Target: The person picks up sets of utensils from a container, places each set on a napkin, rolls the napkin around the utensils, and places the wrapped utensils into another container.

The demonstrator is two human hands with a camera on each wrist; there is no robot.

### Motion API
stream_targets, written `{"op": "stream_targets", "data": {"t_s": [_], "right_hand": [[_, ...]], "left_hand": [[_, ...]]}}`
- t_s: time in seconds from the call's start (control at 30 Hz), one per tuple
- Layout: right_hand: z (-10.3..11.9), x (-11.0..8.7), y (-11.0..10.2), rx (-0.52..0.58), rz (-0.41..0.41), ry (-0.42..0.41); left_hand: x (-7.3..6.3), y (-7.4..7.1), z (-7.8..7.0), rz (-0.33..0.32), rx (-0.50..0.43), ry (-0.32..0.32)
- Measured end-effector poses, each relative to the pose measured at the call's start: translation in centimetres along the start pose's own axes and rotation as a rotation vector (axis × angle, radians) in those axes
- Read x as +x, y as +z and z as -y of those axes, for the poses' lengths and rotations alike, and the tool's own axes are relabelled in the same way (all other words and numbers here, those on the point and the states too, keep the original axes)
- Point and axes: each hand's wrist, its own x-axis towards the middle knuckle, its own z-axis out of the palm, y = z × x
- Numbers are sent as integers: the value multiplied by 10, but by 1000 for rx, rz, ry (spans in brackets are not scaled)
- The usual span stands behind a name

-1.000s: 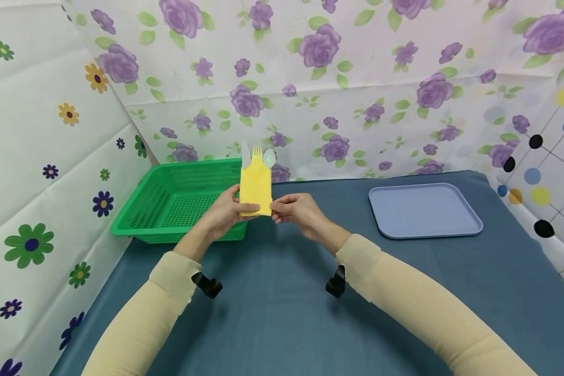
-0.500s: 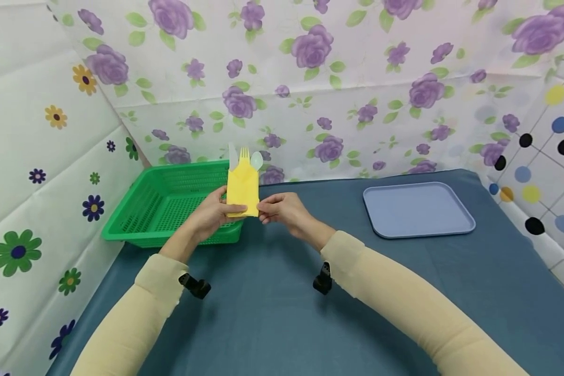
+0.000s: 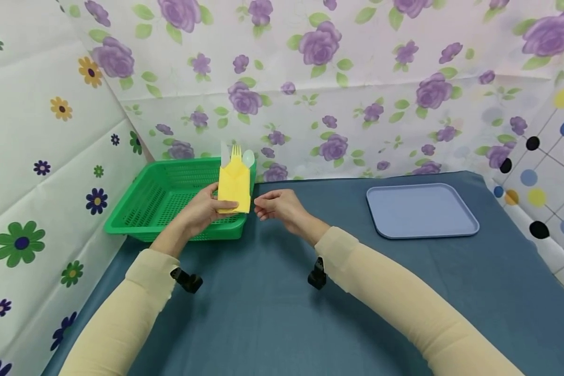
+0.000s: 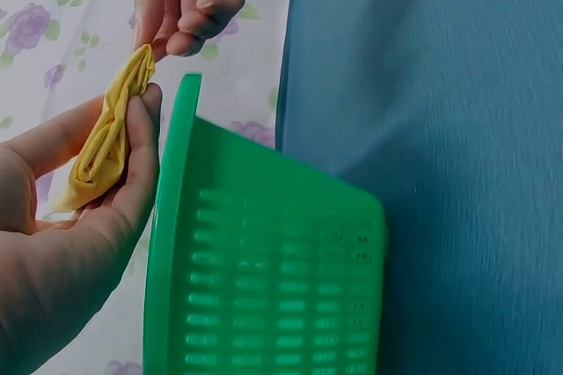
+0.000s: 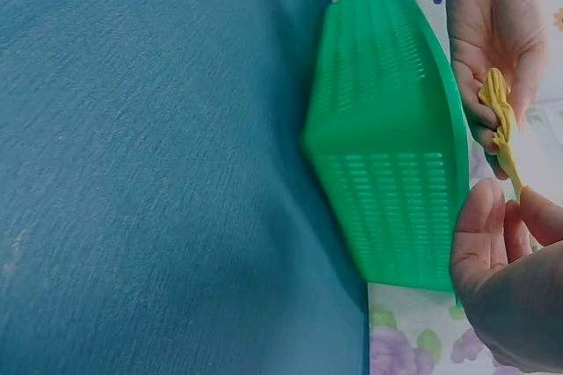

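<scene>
My left hand (image 3: 201, 210) grips a folded yellow napkin (image 3: 234, 189) near its lower end, thumb across the front. The napkin is upright as a pocket over the green basket's near right side. Out of its top stick a clear plastic knife (image 3: 225, 154), a yellow fork (image 3: 236, 151) and a pale spoon (image 3: 248, 158). Just right of the napkin's lower edge is my right hand (image 3: 284, 209), fingers loosely bent, with a narrow gap to it in the head view. Both wrist views show the napkin (image 4: 110, 133) edge-on, its folded layers visible, the right fingertips (image 5: 525, 199) right at its edge.
The green plastic basket (image 3: 143, 230) with slotted walls stands at the back left of the blue-covered table (image 3: 282, 313). A blue-grey tray (image 3: 423, 211) lies at the back right. Flower-printed sheets (image 3: 352, 120) hang behind and at the left.
The left hand has carried the napkin and its cutlery leftward, farther over the basket. The right fingertips, earlier pinching the napkin's lower right corner, have come off it. Basket and tray stay put.
</scene>
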Motion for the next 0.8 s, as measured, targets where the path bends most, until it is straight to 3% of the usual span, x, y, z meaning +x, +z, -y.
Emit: {"op": "stream_targets", "data": {"t_s": [0.5,0.8], "right_hand": [[-4,9,15,-67,-77,21],[-9,13,24,-14,-97,71]], "left_hand": [[-4,-16,3,-6,6,-8],[-4,-25,5,-35,11,-25]]}}
